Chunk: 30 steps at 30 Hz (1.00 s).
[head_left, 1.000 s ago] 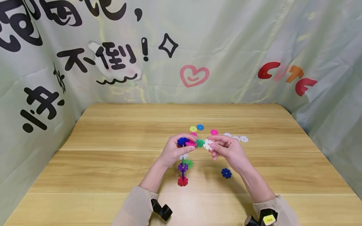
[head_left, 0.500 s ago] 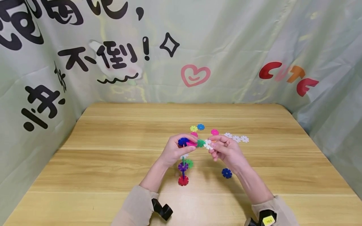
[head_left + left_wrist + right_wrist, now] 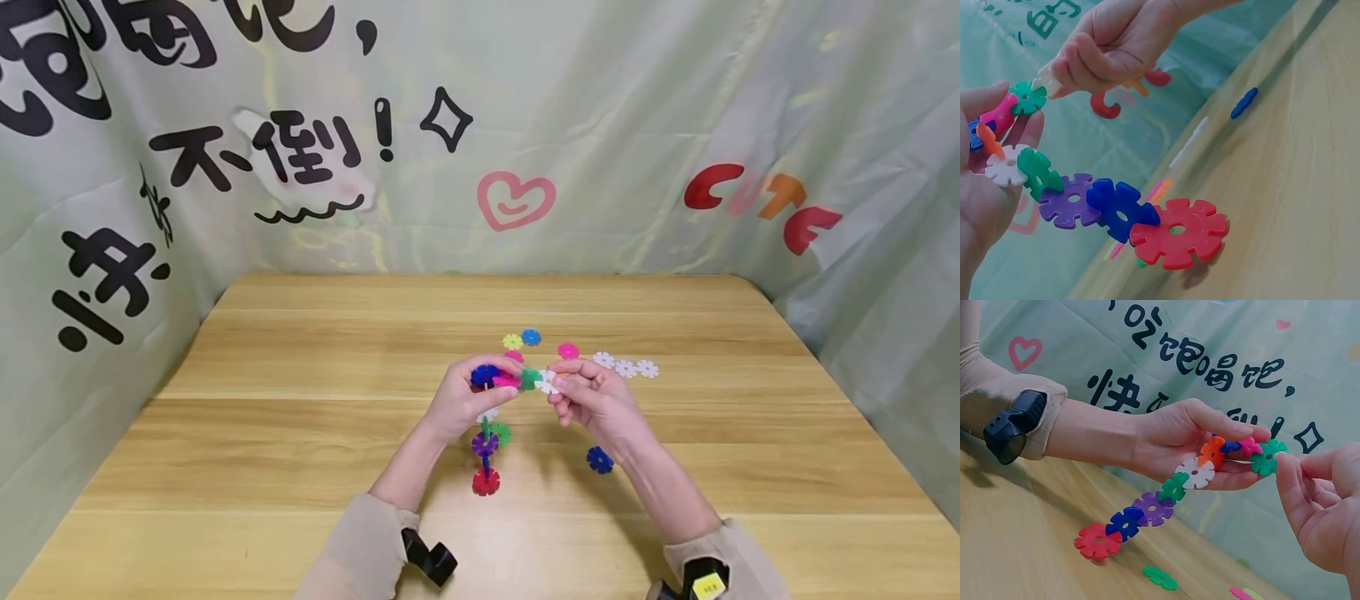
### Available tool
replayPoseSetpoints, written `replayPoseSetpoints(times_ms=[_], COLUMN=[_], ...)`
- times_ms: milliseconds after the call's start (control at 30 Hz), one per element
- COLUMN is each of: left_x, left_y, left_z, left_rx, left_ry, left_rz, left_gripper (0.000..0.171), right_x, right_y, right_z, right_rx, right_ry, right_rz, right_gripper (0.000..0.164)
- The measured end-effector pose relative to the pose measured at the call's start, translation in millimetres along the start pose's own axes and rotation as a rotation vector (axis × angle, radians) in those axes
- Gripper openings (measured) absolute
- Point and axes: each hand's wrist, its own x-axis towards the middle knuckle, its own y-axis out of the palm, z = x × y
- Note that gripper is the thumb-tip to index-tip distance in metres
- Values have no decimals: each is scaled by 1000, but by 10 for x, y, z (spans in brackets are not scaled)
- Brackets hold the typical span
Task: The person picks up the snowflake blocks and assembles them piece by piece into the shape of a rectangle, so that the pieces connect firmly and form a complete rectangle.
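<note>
My left hand point(image 3: 455, 402) holds a chain of interlocking plastic snowflake discs, thumb and fingers pinching it near the pink disc point(image 3: 507, 381). From there the chain hangs down through an orange disc point(image 3: 1212, 452), a white one point(image 3: 1195, 473), a green one, a purple disc point(image 3: 1070, 201) and a blue disc point(image 3: 1122, 210) to the red disc point(image 3: 1179, 233) at its lower end. Past the pink disc a green disc point(image 3: 1264, 458) sticks out toward my right hand point(image 3: 603, 407). That hand pinches a white snowflake disc point(image 3: 546, 382) against the green disc's edge; how deeply they interlock is unclear.
On the wooden table point(image 3: 300, 467) lie a dark blue disc point(image 3: 600, 460) at the right and a green disc point(image 3: 500, 434) behind the chain. Farther back are yellow point(image 3: 513, 342), light blue point(image 3: 531, 337) and pink point(image 3: 568, 351) discs, plus several white ones point(image 3: 626, 368). A printed curtain surrounds the table.
My right hand has shifted slightly left, bringing the white disc closer onto the green disc. The left hand and the hanging chain stay almost where they were.
</note>
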Motion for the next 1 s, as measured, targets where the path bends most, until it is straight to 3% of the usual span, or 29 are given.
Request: replayPoseSetpoints(times_ms=[333,600,767,1000], left_x=[6,35,47,28], left_y=[-19,-53,-70,-48], left_z=[-39,-116,-134,-145], left_rx=[143,277,284,187], left_ry=[-107,-209,-255,-317], left_rz=[-14,-3,28,40], left_gripper=[37,36,34,30], right_x=[4,3,13,22], right_y=[-11,5,36,47], right_z=[-11,-18,-51,-81], right_rx=[-37,-47,-54,-41], right_ry=[-73,-67,-55,-63], right_rz=[-15,-20,-4,9], right_gripper=[15,14,13,12])
